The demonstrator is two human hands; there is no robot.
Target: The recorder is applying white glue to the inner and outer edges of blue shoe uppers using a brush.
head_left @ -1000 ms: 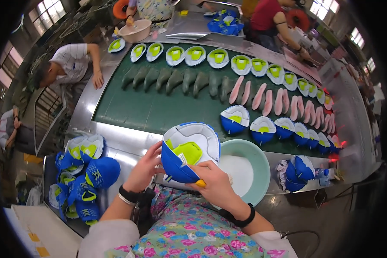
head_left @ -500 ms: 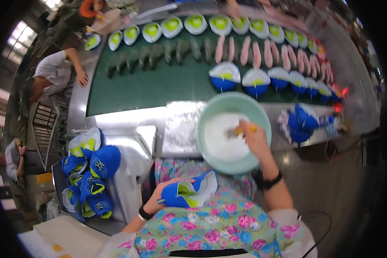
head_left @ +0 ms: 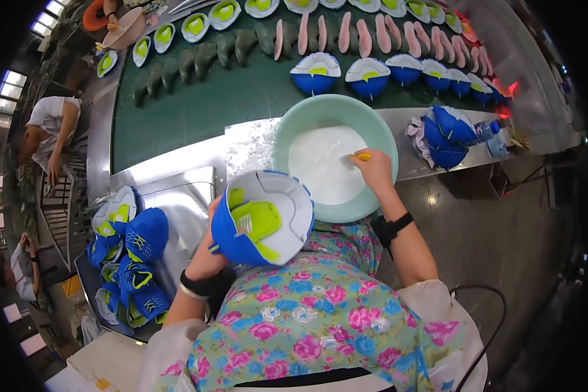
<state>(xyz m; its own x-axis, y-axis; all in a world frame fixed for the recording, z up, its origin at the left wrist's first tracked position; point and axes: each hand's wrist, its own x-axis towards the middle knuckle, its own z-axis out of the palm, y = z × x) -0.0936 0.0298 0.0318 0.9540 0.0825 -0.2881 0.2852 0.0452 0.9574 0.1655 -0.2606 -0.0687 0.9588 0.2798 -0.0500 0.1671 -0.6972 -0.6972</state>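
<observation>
My left hand [head_left: 208, 251] grips a blue shoe upper [head_left: 258, 222] by its outer side, its white inner face and lime-green tongue turned up. It is held in front of my floral apron, just left of a pale green basin [head_left: 380, 134]. White liquid [head_left: 317, 173] fills the bottom of the basin. Over it, my right hand [head_left: 375, 171] is closed on the yellow handle of a brush [head_left: 360, 157]. The bristle end is at the liquid; whether it dips in I cannot tell.
A heap of blue uppers [head_left: 144, 238] lies in a metal tray [head_left: 186, 196] at left. The green belt [head_left: 176, 127] carries rows of uppers, dark foot-shaped forms [head_left: 225, 49] and pink insoles [head_left: 364, 38]. More folded uppers [head_left: 447, 137] and bottles sit at right. A co-worker [head_left: 52, 127] is at far left.
The shoe upper has been raised and opened out, its white inside now facing up. My right hand stays over the basin with the brush. The view has shifted, and the co-worker's arm has lowered.
</observation>
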